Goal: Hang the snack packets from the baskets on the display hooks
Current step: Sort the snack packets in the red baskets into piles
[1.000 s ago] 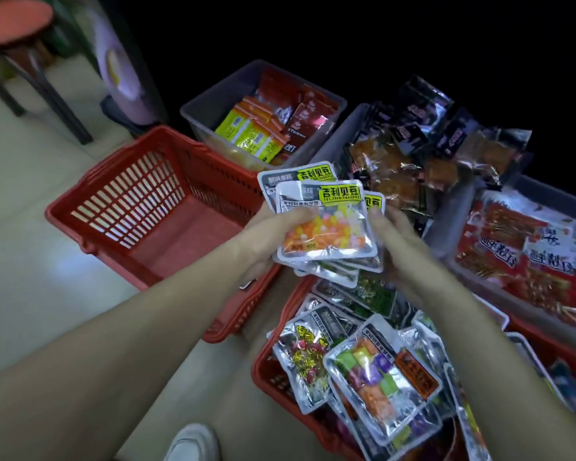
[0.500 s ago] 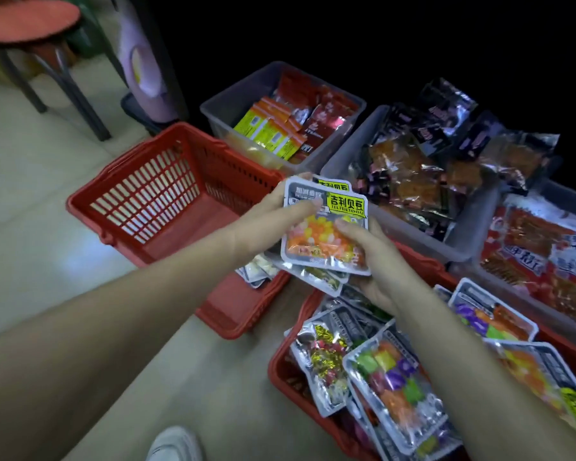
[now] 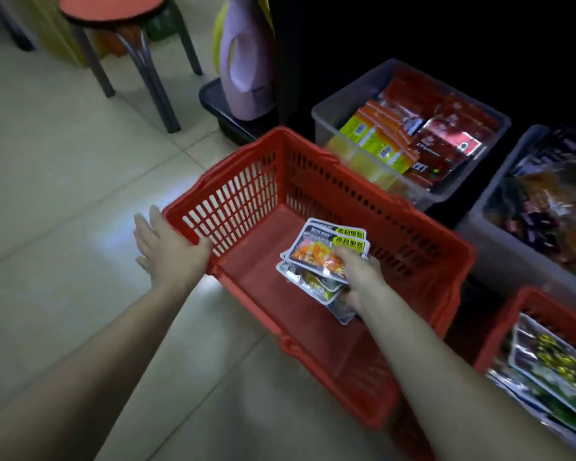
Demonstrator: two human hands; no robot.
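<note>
Landmark: red basket (image 3: 240, 201), open-top and slatted, on the pale tiled floor (image 3: 64, 161).
Left hand (image 3: 170, 254): released, fingers straight and spread, palm at the outside of the red basket's near-left corner; cannot tell whether it actually touches.
Right hand (image 3: 359, 274): reaches down inside the red basket, grasping a stack of snack packets (image 3: 316, 257), thumb over the top one, fingers curled beneath.
Stack of snack packets: inside the red basket, toward its right wall; clear-fronted bags with yellow label corners, fanned slightly. Cannot tell whether the stack rests on the bottom or is held just above it.
Second basket (image 3: 499, 327): also red, to the right of the red basket at the frame edge, holding more packets (image 3: 552, 364).
Clear bin (image 3: 326, 111): just behind the red basket, filled with red and yellow-green sachets (image 3: 413, 131).
Grey bin (image 3: 489, 194): right of the red basket, beyond its far corner, filled with dark and orange bags; blurred.
Stool (image 3: 113, 5): well behind the red basket to the left, red seat, metal legs.
</note>
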